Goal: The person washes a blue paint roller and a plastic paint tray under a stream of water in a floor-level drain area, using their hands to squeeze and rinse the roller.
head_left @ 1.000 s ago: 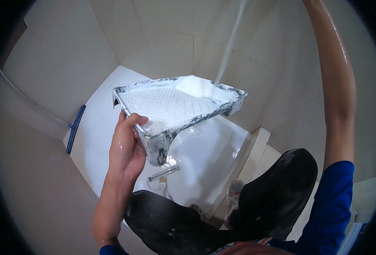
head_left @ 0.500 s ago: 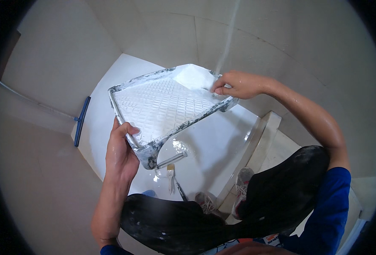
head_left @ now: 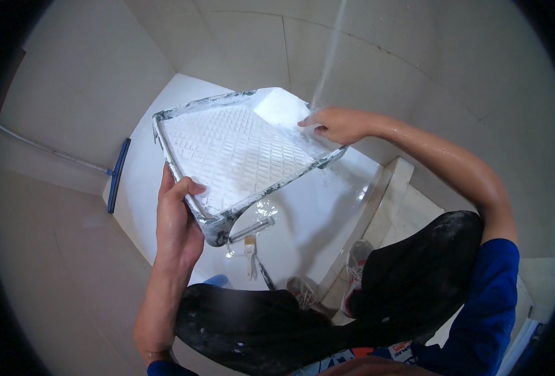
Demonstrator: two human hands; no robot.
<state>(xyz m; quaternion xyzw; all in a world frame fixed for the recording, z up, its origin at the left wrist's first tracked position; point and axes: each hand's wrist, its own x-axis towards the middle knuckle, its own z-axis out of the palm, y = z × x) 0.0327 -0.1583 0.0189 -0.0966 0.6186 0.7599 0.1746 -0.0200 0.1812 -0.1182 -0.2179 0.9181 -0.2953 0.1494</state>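
Note:
A paint tray (head_left: 227, 150) with a ridged ramp and grey-smeared rim is held tilted above the white shower floor. White paint coats its inside. My left hand (head_left: 180, 216) grips the tray's near left edge, thumb over the rim and the other fingers underneath. At the far right end my right hand (head_left: 341, 125) reaches into the tray's well, index finger and thumb apart, with nothing visible between them; its other fingers are partly hidden. A thin water stream (head_left: 329, 59) comes down from above beside this hand.
A blue squeegee (head_left: 119, 175) leans at the left wall. Below the tray, a paintbrush (head_left: 250, 257) and a roller frame (head_left: 252, 230) lie on the wet shower floor (head_left: 315, 219). A blue object (head_left: 216, 280) shows near my knee. A raised ledge (head_left: 377, 210) borders the floor at right.
My right hand has shifted slightly left within the tray's well, its index finger now more stretched out. The left hand keeps its hold; the tray has tipped a little.

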